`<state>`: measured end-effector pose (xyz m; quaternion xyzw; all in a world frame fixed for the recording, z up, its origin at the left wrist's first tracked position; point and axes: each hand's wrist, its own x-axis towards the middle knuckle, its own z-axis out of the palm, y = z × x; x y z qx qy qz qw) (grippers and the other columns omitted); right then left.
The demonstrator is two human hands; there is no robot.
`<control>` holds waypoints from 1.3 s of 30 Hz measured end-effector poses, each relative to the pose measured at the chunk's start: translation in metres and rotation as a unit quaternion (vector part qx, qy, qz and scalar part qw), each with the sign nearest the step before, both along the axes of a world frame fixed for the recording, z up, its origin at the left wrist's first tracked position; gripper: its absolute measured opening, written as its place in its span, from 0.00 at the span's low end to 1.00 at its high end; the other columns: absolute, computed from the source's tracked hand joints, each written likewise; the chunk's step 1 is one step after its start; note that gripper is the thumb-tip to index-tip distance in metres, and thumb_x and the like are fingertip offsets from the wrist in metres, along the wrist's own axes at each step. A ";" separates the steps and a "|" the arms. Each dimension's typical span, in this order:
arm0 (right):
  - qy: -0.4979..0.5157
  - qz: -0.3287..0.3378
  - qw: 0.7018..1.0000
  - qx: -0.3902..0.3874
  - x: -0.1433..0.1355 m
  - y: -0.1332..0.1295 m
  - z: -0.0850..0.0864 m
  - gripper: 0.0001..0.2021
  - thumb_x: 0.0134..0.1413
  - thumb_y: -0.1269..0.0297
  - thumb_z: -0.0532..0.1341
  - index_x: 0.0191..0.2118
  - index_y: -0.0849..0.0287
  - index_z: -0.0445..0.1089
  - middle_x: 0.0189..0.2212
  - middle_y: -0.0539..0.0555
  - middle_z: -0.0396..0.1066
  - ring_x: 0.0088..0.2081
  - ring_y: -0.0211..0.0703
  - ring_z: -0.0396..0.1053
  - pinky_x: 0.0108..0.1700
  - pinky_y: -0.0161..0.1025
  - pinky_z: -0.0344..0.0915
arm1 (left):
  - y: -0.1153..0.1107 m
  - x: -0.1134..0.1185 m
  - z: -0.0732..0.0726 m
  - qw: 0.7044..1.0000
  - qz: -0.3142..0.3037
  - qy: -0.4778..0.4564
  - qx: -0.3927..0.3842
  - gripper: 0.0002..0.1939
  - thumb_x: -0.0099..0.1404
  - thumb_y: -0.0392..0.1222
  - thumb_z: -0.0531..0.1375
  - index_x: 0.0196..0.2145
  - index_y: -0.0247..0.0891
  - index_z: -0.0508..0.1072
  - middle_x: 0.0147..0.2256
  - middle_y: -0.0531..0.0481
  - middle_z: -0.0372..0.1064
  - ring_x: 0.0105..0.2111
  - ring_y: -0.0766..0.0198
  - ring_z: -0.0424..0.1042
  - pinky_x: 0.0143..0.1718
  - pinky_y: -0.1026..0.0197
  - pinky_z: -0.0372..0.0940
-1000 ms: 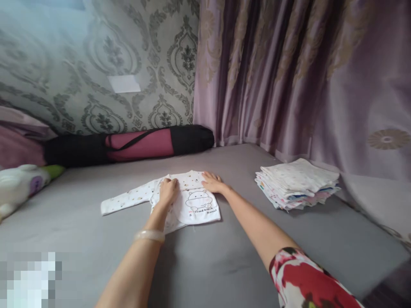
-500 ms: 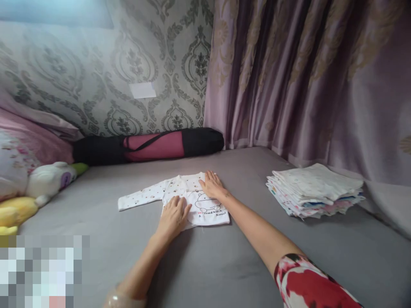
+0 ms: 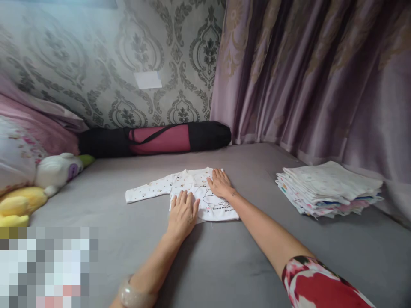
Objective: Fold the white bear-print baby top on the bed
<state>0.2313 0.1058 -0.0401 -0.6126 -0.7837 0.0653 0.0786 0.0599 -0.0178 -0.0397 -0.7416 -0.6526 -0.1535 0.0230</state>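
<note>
A small white baby shirt [image 3: 181, 181] with a speckled print lies on the grey bedsheet. Its left sleeve stretches out to the side; the right sleeve does not show. A cartoon animal and lettering mark the front. My left hand [image 3: 183, 214] rests flat on the shirt's lower left part, fingers extended. Flat on the upper right shoulder area lies my right hand [image 3: 220, 184], its fingers also stretched out. Neither hand grips the cloth.
A stack of folded baby clothes [image 3: 327, 188] sits to the right, near the purple curtain [image 3: 263, 85]. Along the wall lies a black and maroon long bag [image 3: 160, 139]. Plush toys [image 3: 54, 173] and a floral pillow [image 3: 16, 154] are at the left. A blurred patch covers the lower left corner.
The whole view has shifted slightly, so things appear a little further right and higher. Both hands stay flat on the shirt, with the left one a touch further up it.
</note>
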 end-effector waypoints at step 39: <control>0.131 0.149 0.978 -0.070 -0.074 -0.011 0.009 0.30 0.67 0.59 0.41 0.68 0.71 0.47 0.69 0.64 0.42 0.70 0.46 0.38 0.68 0.45 0.36 | 0.006 -0.010 -0.015 0.996 0.000 -0.037 0.079 0.25 0.62 0.32 0.49 0.57 0.27 0.58 0.58 0.29 0.61 0.61 0.49 0.59 0.61 0.44 0.53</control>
